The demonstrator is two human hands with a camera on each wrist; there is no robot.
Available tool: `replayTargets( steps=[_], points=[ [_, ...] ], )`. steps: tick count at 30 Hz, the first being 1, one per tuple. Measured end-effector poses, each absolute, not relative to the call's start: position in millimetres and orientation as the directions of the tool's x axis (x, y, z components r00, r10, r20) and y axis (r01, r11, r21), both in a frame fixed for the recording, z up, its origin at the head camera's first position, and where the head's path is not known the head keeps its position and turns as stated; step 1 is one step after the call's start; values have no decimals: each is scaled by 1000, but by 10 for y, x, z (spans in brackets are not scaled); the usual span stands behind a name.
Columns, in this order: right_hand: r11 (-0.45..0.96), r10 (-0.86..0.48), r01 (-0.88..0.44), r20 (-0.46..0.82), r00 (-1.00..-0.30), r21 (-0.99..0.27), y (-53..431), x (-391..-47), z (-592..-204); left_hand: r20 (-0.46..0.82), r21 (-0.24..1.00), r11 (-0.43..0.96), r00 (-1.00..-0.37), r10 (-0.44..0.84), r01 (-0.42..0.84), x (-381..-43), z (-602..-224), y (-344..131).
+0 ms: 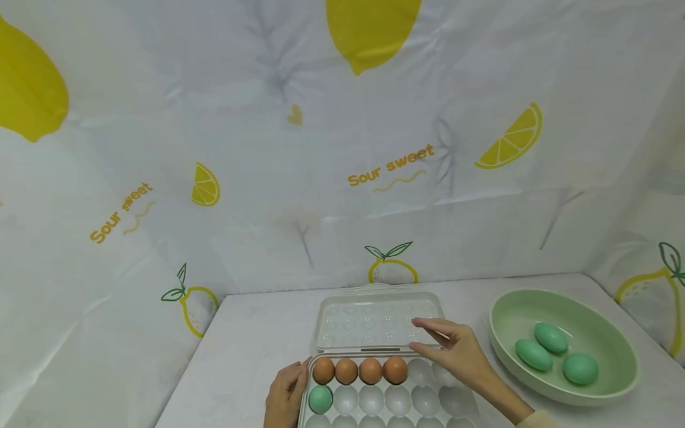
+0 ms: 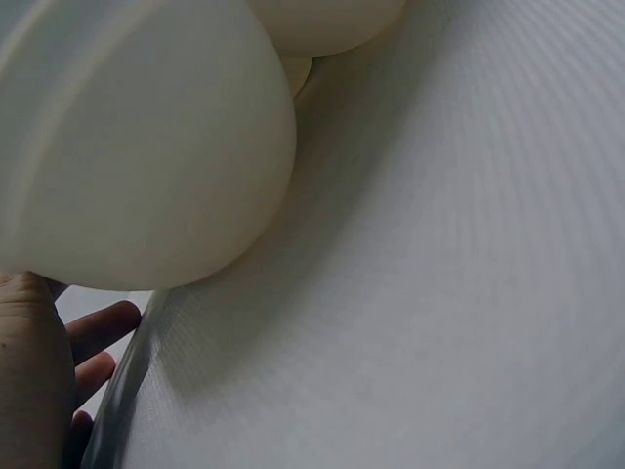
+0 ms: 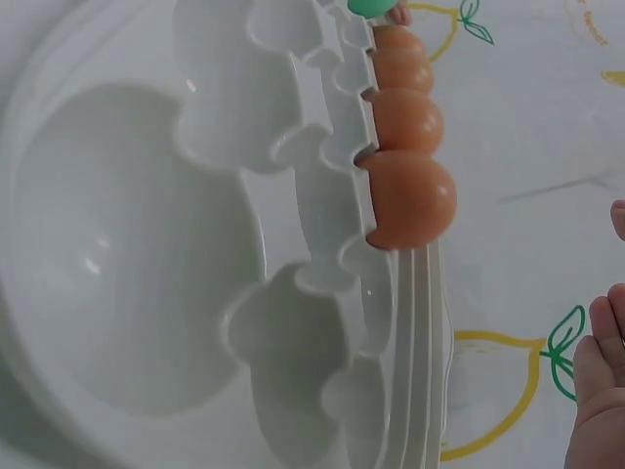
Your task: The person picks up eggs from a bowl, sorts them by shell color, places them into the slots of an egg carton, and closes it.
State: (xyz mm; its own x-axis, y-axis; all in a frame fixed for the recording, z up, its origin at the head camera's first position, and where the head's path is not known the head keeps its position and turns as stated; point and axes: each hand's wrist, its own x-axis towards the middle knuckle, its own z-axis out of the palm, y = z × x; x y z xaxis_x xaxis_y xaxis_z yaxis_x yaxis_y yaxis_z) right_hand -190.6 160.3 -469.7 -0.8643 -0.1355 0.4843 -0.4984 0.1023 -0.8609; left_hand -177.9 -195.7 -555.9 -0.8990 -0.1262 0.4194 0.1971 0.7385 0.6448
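A white plastic egg tray (image 1: 385, 400) lies at the front of the table. Four brown eggs (image 1: 371, 371) fill the left part of its back row, and one green egg (image 1: 321, 399) sits in the leftmost cup of the second row. My left hand (image 1: 286, 393) rests against the tray's left edge; its fingers (image 2: 103, 327) show beside the tray's underside in the left wrist view. Above the right part of the back row is my right hand (image 1: 455, 351), thumb and fingers apart, with nothing between them. Bare cups (image 3: 127, 244) fill much of the right wrist view.
The tray's clear lid (image 1: 374, 321) lies folded back behind it. On the right stands a light green bowl (image 1: 615, 356) with three green eggs (image 1: 580, 368) in it. A lemon-printed sheet (image 1: 321, 148) hangs behind the white table (image 1: 230, 356).
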Motion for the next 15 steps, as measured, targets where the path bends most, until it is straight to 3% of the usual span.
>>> replayTargets(
  steps=[8,15],
  points=[
    [169,-47,-494,494,-868,-853,1915,-1896,-4657,396,645,742,-910,-123,181,-1784,-5563,-1974],
    [223,-19,-431,438,-899,-875,2179,-1871,-4637,452,635,740,-884,-123,222,-1779,-5584,-1954]
  ],
)
